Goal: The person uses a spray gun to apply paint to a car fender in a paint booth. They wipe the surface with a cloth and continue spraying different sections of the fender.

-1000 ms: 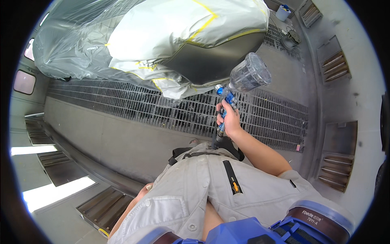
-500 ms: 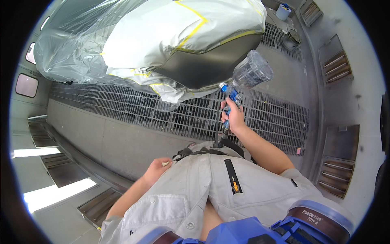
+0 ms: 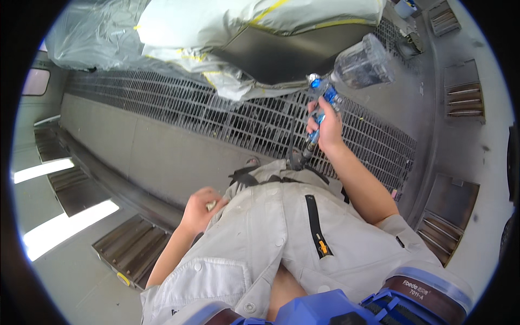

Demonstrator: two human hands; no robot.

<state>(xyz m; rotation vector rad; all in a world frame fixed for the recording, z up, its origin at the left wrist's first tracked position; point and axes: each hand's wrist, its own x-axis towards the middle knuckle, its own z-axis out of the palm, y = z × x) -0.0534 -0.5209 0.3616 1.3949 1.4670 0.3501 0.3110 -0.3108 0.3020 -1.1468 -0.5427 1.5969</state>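
Over the floor grating, the right hand clenches a blue spray gun, clear cup tilted up, nozzle toward the masked car's exposed dark panel; the left hand rests at the hip, curled around something small and pale

Bright, even light; 2 glaring panels beyond my left hand; edges bend, my respirator blurs.
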